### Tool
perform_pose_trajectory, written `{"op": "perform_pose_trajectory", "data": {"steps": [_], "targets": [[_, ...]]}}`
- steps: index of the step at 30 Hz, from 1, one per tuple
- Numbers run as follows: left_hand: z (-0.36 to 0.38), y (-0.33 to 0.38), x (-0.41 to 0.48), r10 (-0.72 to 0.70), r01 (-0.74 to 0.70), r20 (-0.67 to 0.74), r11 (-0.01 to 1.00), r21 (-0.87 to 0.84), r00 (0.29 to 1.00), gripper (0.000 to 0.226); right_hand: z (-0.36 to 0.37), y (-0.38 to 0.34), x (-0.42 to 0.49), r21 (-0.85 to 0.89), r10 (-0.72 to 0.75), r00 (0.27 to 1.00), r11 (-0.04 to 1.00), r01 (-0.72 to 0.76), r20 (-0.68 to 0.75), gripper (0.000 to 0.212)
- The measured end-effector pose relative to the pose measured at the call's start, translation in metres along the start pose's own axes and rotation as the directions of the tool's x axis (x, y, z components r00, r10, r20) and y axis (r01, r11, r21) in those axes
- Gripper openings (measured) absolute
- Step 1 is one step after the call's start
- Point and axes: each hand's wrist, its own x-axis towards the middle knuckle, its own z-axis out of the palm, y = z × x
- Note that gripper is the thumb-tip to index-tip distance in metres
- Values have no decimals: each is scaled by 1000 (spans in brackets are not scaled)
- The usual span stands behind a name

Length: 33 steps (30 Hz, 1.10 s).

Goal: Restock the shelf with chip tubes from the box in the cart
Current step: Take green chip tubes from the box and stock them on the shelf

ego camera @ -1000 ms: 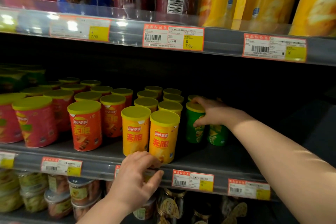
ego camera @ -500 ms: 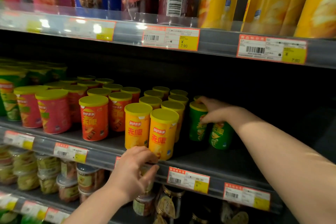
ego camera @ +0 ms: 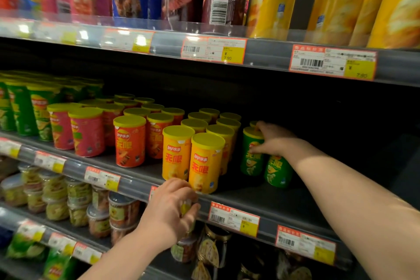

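left hand [ego camera: 169, 208]: forearm raised from lower centre, back toward camera, fingers curled; hold unclear. right hand [ego camera: 272, 141]: arm stretched in from lower right, palm down, fingers curled over top of green tube [ego camera: 251, 161], thumb on its side.

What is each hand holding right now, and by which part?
The right hand grips the nearer green tube by its top. The left hand grips the shelf rail, fingers over a price label.

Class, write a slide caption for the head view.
Right hand grips a short green chip tube on the dark shelf; left hand holds its grey price rail.
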Motion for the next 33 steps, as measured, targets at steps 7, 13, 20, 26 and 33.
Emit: {"op": "perform_pose_trajectory", "data": {"steps": [7, 13, 20, 26, 33], "targets": [[-8, 2, -8, 1, -5, 62, 998, 66, 998, 32, 4, -3, -14, -97, 7, 1000, 995, -10, -31, 79], [-25, -2, -16, -4, -19, 137, 985, 172, 991, 31, 2, -17, -47, -218, -62, 991, 975, 35, -118, 69], [-55, -6, -44, -116, -16, 342, 933, 359, 933, 44, 11, -50, -106, -248, -131, 986, 963, 102, -101, 45], [-89, -18, -86, -132, -50, 417, 916, 399, 899, 48, 28, -107, -160, -219, -234, 971, 946, 240, 55, 37], [-130, -45, -155, -240, -14, 476, 883, 470, 846, 50, 74, -186, -210, -168, -375, 907, 898, 406, 189, 37]]}}
